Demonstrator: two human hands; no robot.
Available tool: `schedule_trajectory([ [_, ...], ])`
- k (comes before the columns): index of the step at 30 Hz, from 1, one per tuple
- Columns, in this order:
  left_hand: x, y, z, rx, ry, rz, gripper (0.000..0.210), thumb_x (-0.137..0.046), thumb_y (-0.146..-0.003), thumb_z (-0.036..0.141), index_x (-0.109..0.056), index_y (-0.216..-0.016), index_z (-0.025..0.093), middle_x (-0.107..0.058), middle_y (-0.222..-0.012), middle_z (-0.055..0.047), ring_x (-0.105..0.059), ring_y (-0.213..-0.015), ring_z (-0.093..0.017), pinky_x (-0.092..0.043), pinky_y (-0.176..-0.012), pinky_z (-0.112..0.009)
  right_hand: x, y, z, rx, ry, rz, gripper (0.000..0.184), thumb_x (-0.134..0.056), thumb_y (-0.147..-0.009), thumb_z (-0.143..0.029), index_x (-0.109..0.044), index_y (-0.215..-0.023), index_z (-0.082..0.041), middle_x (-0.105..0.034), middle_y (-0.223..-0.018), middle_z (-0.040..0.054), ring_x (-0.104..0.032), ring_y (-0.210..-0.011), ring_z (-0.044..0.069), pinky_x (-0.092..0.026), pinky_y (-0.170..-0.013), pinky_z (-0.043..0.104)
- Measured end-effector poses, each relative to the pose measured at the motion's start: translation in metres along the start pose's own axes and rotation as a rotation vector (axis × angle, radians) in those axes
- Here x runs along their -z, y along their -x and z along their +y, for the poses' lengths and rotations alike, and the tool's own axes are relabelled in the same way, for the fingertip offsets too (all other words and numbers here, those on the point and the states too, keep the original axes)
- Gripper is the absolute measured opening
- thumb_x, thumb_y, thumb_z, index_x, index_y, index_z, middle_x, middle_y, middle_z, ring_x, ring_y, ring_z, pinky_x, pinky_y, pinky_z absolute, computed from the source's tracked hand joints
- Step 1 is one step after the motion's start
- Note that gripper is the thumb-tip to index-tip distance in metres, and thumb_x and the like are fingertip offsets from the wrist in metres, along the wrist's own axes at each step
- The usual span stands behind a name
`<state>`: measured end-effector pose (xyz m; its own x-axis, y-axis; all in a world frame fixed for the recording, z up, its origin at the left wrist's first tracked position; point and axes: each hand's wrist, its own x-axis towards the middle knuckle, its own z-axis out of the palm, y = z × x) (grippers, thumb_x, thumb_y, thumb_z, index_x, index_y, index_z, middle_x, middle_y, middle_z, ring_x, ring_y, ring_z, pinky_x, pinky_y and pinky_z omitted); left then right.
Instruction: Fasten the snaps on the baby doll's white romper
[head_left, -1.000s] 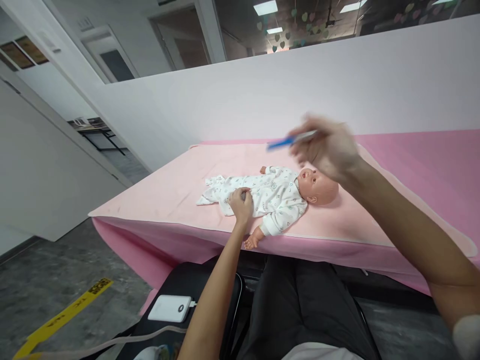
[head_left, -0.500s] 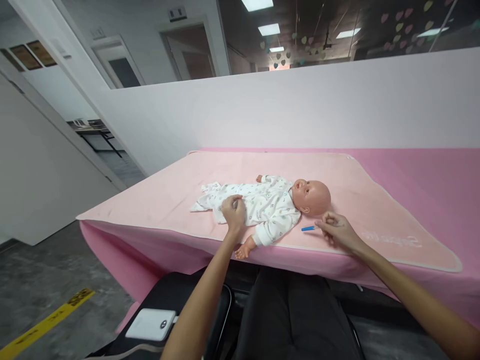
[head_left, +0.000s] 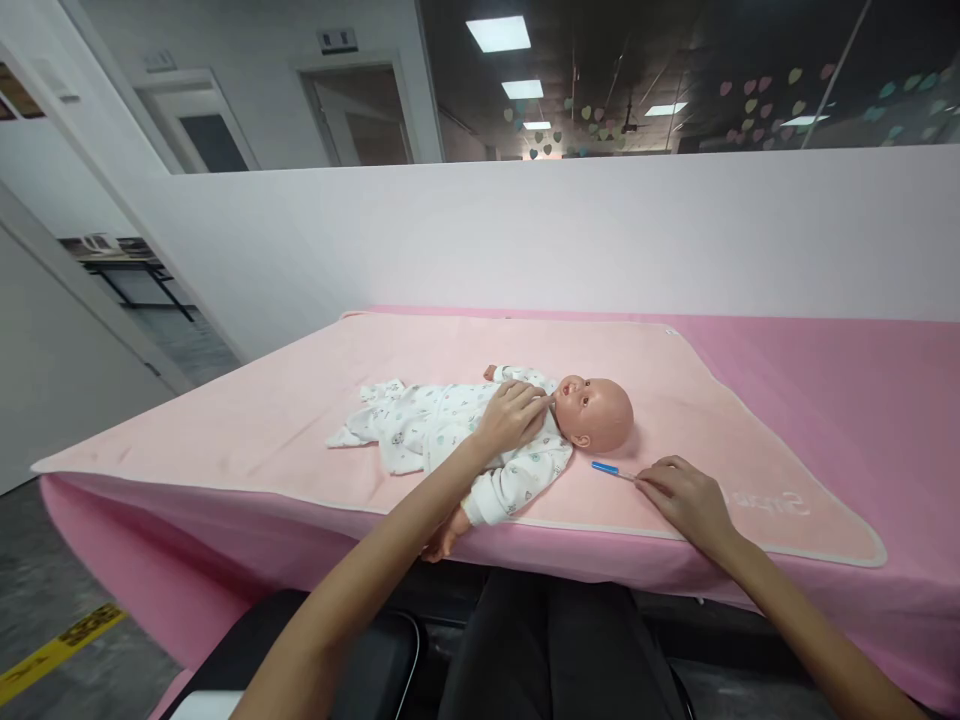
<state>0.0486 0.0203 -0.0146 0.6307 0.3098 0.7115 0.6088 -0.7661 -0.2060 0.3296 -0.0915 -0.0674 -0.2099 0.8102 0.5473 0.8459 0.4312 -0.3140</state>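
Stick, blue-tipped (head_left: 605, 467), at tips of right fingers (head_left: 666, 474): could roll if nudged. Doll (head_left: 450, 415) under left fingers (head_left: 523, 396). Both grips: cannot tell.

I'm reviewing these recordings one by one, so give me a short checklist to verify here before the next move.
1. Baby doll lying on its back on the pale pink blanket: ok.
2. Doll's near arm fully on the blanket: not ok, its end reaches past the front edge.
3. Left hand on the doll: ok, over the upper chest, fingertips by the chin.
4. Right hand at the blue-ended pen-like stick: ok, fingertips at its pale end.
5. Firm grip on the stick: cannot tell.
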Motion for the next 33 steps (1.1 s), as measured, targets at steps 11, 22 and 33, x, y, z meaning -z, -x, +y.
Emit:
schedule_trajectory([
  [11, -0.014, 0.026, 0.01, 0.177, 0.024, 0.166, 0.014, -0.048, -0.081, 0.016, -0.06, -0.086, 0.021, -0.066, -0.085, -0.003, -0.057, -0.082, -0.016, -0.039, -0.08, -0.033, -0.031, -0.058, -0.073, 0.5, -0.057, 0.299, 0.023, -0.048, -0.08, -0.009, -0.065, -0.089, -0.02, -0.068, -0.086, 0.0067, -0.061, -0.085, 0.021, -0.052, -0.08, 0.037],
  [22, -0.024, 0.037, 0.006, 0.181, -0.11, 0.307, 0.02, -0.038, -0.082, 0.01, -0.052, -0.073, 0.021, -0.061, -0.067, -0.002, -0.055, -0.072, -0.015, -0.039, -0.078, -0.033, -0.116, -0.127, -0.104, 0.37, -0.509, 0.297, 0.047, -0.036, -0.074, -0.006, -0.051, -0.116, -0.018, -0.061, -0.107, 0.0098, -0.057, -0.104, 0.02, -0.05, -0.091, 0.038],
  [33, -0.025, 0.033, 0.003, 0.377, -0.127, 0.467, 0.011, -0.054, -0.081, 0.019, -0.055, -0.07, 0.023, -0.057, -0.056, 0.003, -0.056, -0.061, -0.014, -0.038, -0.072, -0.034, -0.126, -0.124, -0.097, 0.283, -0.472, 0.371, 0.046, -0.029, -0.087, -0.009, -0.043, -0.128, -0.024, -0.057, -0.122, 0.0059, -0.049, -0.12, 0.016, -0.044, -0.103, 0.038],
])
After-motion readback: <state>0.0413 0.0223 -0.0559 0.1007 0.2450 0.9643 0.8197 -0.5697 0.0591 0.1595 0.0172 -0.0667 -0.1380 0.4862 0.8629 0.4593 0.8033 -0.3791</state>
